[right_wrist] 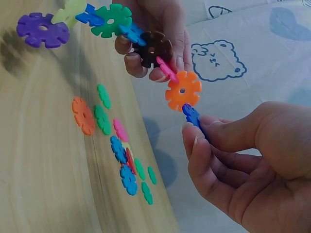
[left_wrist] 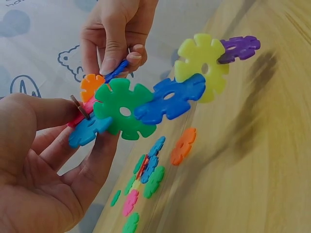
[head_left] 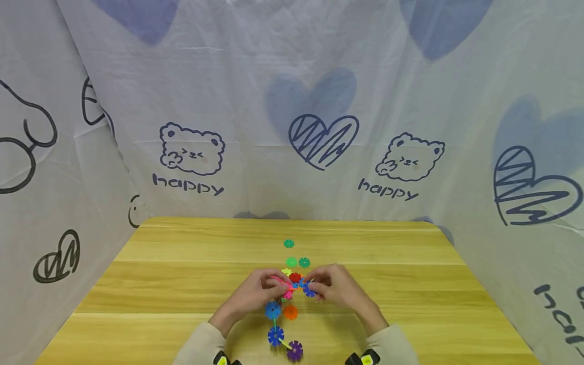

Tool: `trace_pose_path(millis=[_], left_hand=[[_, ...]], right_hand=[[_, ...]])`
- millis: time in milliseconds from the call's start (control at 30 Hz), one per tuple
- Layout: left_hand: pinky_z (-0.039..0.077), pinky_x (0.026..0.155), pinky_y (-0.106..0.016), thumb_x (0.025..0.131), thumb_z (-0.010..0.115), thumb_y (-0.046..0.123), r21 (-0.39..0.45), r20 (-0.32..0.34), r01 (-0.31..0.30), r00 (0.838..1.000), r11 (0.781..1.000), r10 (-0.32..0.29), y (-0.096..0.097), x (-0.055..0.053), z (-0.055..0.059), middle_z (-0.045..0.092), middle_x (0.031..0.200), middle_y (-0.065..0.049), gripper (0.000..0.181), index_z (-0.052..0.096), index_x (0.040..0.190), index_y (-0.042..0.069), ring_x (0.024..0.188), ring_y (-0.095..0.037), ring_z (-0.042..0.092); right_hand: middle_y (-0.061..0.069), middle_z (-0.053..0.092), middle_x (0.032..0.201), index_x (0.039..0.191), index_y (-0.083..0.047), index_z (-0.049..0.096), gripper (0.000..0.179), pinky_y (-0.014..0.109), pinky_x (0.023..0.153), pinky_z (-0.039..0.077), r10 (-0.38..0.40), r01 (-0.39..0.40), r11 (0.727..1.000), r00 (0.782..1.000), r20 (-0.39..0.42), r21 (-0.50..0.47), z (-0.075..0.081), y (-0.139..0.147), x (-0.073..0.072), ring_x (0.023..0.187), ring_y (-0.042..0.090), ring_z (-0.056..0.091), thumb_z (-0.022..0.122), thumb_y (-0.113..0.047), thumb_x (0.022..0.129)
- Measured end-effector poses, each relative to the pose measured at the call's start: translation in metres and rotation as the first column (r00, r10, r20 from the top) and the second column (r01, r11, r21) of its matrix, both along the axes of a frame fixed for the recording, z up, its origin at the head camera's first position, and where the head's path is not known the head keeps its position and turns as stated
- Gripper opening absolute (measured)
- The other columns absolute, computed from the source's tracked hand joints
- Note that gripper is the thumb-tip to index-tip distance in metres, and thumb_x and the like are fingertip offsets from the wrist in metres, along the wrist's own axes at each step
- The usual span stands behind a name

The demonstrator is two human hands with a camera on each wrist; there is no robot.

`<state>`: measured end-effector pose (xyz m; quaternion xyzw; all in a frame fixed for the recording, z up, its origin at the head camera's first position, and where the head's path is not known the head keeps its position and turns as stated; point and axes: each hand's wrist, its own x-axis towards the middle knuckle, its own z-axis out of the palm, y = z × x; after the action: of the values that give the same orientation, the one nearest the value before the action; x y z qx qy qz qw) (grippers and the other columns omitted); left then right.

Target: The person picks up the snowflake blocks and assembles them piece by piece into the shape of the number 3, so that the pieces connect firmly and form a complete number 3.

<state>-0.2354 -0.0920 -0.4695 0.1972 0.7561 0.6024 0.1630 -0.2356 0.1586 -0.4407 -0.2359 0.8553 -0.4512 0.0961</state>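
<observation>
A chain of interlocking flower-shaped plastic discs hangs between the two hands above the table. My left hand grips it around the brown disc and pink disc. Beyond these fingers the chain runs through a light blue disc, a green disc, a blue disc and a yellow disc to a purple disc at its end. On the other side, my right hand pinches a dark blue disc, whose edge meets the orange disc of the chain.
Loose discs lie on the wooden table beyond and below the hands, among them an orange one, a pink one, a red one and several green ones. A white printed cloth encloses the back and sides.
</observation>
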Motion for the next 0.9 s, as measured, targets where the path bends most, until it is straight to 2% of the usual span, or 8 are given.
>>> trace_pose_path(millis=[133, 267, 433, 567, 700, 900], left_hand=[[0.054, 0.077, -0.027, 0.102, 0.066, 0.02, 0.003, 0.01, 0.0, 1.0, 1.0, 0.0, 0.0, 0.0, 0.0, 0.08, 0.095, -0.01, 0.022, 0.07, 0.116, 0.003, 0.086, -0.021, 0.071], [0.055, 0.076, -0.028, 0.103, 0.065, 0.019, 0.0, 0.022, 0.0, 1.0, 1.0, 0.0, 0.0, 0.0, 0.0, 0.079, 0.096, -0.018, 0.023, 0.069, 0.117, 0.001, 0.084, -0.022, 0.071], [0.056, 0.077, -0.03, 0.103, 0.064, 0.018, -0.012, 0.025, -0.002, 1.0, 1.0, 0.002, -0.001, 0.0, 0.002, 0.078, 0.096, -0.022, 0.022, 0.069, 0.116, 0.001, 0.082, -0.024, 0.072], [0.056, 0.077, -0.03, 0.103, 0.064, 0.017, -0.008, 0.025, 0.006, 1.0, 1.0, -0.006, -0.002, 0.0, 0.004, 0.078, 0.095, -0.021, 0.02, 0.069, 0.114, 0.002, 0.08, -0.024, 0.071], [0.056, 0.078, -0.029, 0.103, 0.064, 0.015, 0.003, 0.01, 0.017, 1.0, 1.0, -0.017, -0.001, 0.0, 0.004, 0.079, 0.091, -0.013, 0.019, 0.069, 0.114, 0.0, 0.081, -0.022, 0.071], [0.059, 0.076, -0.029, 0.103, 0.062, 0.011, 0.045, 0.019, 0.026, 0.999, 0.999, -0.027, 0.003, 0.002, 0.004, 0.076, 0.092, -0.025, 0.018, 0.067, 0.113, -0.004, 0.081, -0.026, 0.072]], right_hand=[[0.009, 0.074, 0.085, 0.11, 0.003, 0.076, 0.016, 0.031, 0.058, 0.06, 0.004, -0.004, 1.0, 1.0, -0.002, -0.004, -0.001, -0.003, 0.001, 0.065, 0.017, 0.066, 0.063, 0.001, 0.1], [0.01, 0.076, 0.087, 0.108, 0.003, 0.076, 0.016, 0.025, 0.055, 0.056, -0.014, 0.014, 1.0, 1.0, -0.02, -0.008, -0.003, -0.008, 0.002, 0.064, 0.02, 0.066, 0.064, 0.003, 0.099], [0.01, 0.076, 0.083, 0.103, 0.0, 0.078, 0.014, 0.019, 0.051, 0.05, -0.034, 0.034, 0.999, 0.998, -0.06, -0.012, -0.007, -0.013, 0.002, 0.06, 0.023, 0.066, 0.065, 0.003, 0.098], [0.01, 0.077, 0.083, 0.1, -0.001, 0.079, 0.013, 0.019, 0.051, 0.05, -0.059, 0.057, 0.998, 0.997, -0.057, -0.036, -0.007, -0.014, 0.003, 0.06, 0.022, 0.067, 0.067, 0.002, 0.097], [0.012, 0.078, 0.084, 0.098, -0.001, 0.079, 0.012, 0.02, 0.05, 0.052, -0.079, 0.076, 0.996, 0.996, -0.046, -0.053, -0.005, -0.014, 0.004, 0.06, 0.031, 0.069, 0.068, 0.002, 0.096], [0.014, 0.078, 0.082, 0.096, 0.002, 0.079, 0.009, 0.021, 0.049, 0.053, -0.099, 0.096, 0.993, 0.994, -0.048, -0.07, -0.006, -0.015, 0.004, 0.06, 0.038, 0.069, 0.071, 0.002, 0.094]])
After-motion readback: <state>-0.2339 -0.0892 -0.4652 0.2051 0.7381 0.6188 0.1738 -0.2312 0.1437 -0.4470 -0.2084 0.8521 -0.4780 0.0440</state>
